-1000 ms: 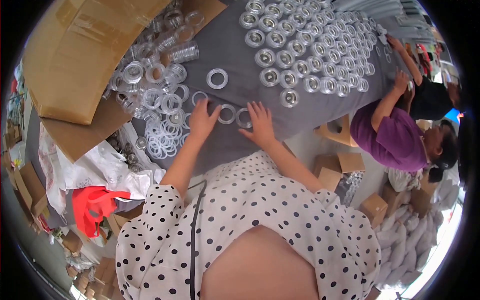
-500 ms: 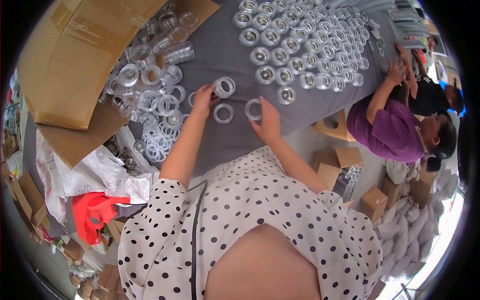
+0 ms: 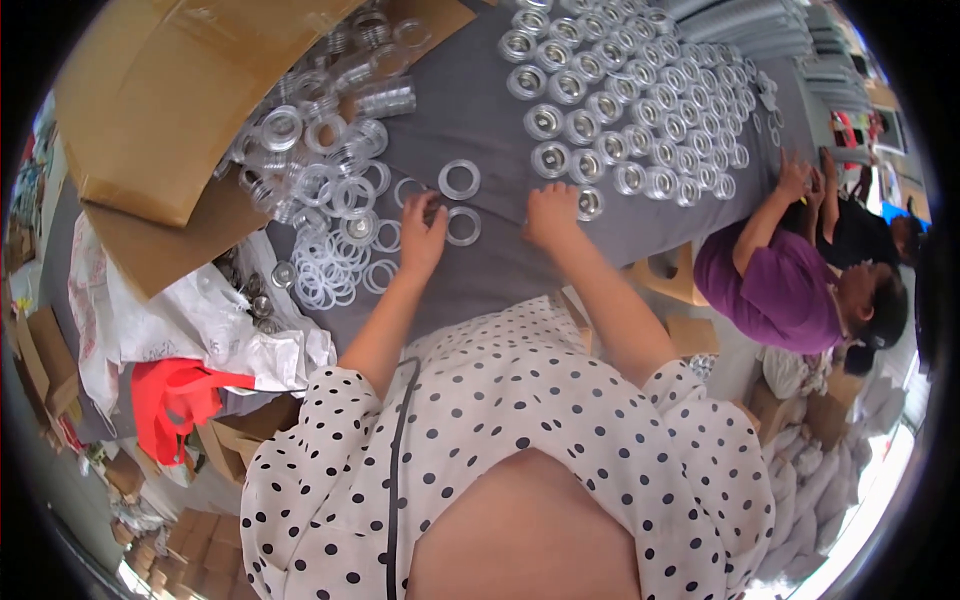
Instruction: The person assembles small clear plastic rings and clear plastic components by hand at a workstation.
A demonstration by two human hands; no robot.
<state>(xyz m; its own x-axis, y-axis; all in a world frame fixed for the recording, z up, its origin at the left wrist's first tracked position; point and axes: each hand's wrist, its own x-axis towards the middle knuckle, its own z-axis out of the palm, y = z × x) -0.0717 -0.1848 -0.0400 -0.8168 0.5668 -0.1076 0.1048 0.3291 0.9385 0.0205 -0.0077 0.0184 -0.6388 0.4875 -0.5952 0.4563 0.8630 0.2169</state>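
Note:
My left hand (image 3: 424, 236) is low over the grey cloth with its fingers curled. Any object in it is hidden or too small to name. Flat clear plastic rings lie around it: one ring (image 3: 463, 226) just to its right, another ring (image 3: 459, 178) farther off. A third ring (image 3: 398, 188) is partly behind its fingertips. My right hand (image 3: 553, 214) is closed, knuckles up, and whatever it grips is out of sight. Right beside it sits a round clear case (image 3: 590, 204) at the near end of many similar cases (image 3: 608, 106), several with metallic centres.
A heap of clear rings (image 3: 325, 185) spills from a cardboard box (image 3: 185, 110) at left, with thin white rings (image 3: 330, 268) in front. A white sack (image 3: 180, 320) and a red bag (image 3: 175, 405) hang nearer. A person in purple (image 3: 770, 285) works at the right edge.
The clear ring pieces my left hand held are no longer visible in it; a ring lies flat near that spot. My right hand has moved beside the nearest case and turned knuckles up, its ring now hidden.

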